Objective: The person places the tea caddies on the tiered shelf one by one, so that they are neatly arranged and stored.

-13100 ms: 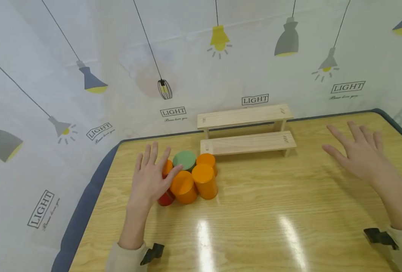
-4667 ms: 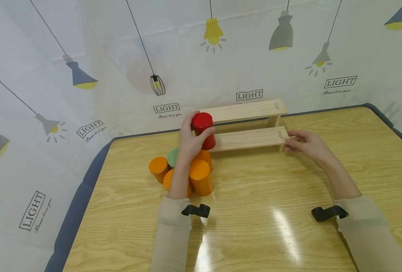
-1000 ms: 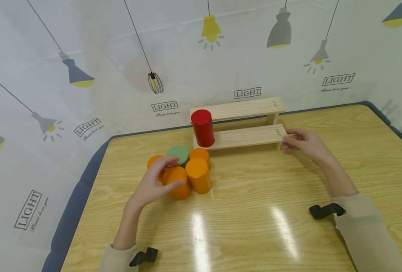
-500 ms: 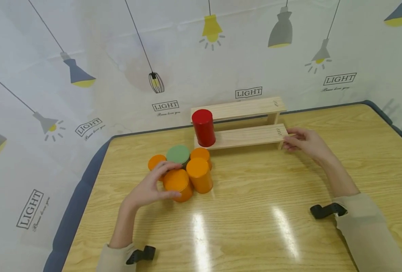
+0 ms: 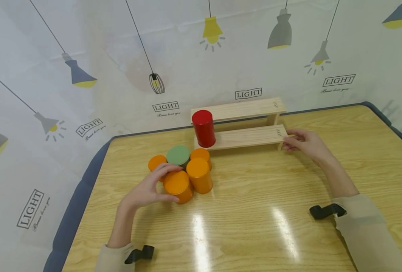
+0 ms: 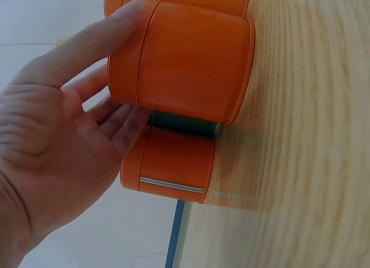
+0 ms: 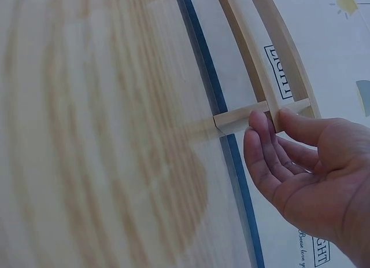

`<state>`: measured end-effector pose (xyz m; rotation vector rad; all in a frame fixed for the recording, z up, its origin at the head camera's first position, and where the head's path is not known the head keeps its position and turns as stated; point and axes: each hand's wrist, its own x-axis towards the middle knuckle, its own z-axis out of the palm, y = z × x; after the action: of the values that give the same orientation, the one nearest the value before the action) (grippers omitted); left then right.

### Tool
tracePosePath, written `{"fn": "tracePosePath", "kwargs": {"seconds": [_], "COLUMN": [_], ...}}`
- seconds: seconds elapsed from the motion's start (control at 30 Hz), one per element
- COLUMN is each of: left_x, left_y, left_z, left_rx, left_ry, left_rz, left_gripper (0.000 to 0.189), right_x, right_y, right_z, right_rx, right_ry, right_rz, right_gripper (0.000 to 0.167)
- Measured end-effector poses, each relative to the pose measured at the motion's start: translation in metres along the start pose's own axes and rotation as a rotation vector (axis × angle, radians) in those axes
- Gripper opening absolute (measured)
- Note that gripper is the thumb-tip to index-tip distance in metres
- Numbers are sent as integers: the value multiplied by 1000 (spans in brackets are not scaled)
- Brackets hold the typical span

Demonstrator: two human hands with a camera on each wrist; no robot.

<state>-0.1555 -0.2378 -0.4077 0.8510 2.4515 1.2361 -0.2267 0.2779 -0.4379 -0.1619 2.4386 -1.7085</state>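
My left hand (image 5: 146, 190) holds an orange canister (image 5: 177, 184), the front-left one of a cluster, between thumb and fingers. In the left wrist view the thumb lies on its lid edge and the fingers reach behind the canister (image 6: 191, 62), which stands on the table. With thumb and fingertips, my right hand (image 5: 308, 147) pinches the right end of the lower board of a two-step wooden shelf (image 5: 246, 137); the right wrist view shows this hand (image 7: 312, 169) at the board's end. A red canister (image 5: 204, 129) stands upright on that board's left end.
Around the held canister stand a tall orange canister (image 5: 199, 176), another orange one (image 5: 201, 155) behind it, a green-lidded one (image 5: 178, 155) and a small orange one (image 5: 157, 162). A lamp-print cloth (image 5: 126, 105) hangs behind the table (image 5: 248, 219).
The red canister went from the cluster to the lower shelf board by my left hand, which then returned and took hold of the orange canister. My right hand moved onto the shelf end.
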Motion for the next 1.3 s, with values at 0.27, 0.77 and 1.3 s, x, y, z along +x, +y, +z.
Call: {"fn": "tracePosePath", "kwargs": {"seconds": [0.27,0.77,1.3], "left_x": [-1,-7,-9], "left_y": [1,3,16], "left_z": [0,-6,-14], "left_rx": [14,-33,-134], "left_ry": [-6,95,407], "left_rz": [-30,-42,206], "left_gripper": [81,73,78], "right_x": [-2,-3,-2], "right_y": [-2,-5,-3], "right_z": [0,2,2], "right_rx": [15,7,15], "right_ry": [-6,-1,-6], "right_rz": [-2,-5,2], "right_gripper": [60,57,59]}}
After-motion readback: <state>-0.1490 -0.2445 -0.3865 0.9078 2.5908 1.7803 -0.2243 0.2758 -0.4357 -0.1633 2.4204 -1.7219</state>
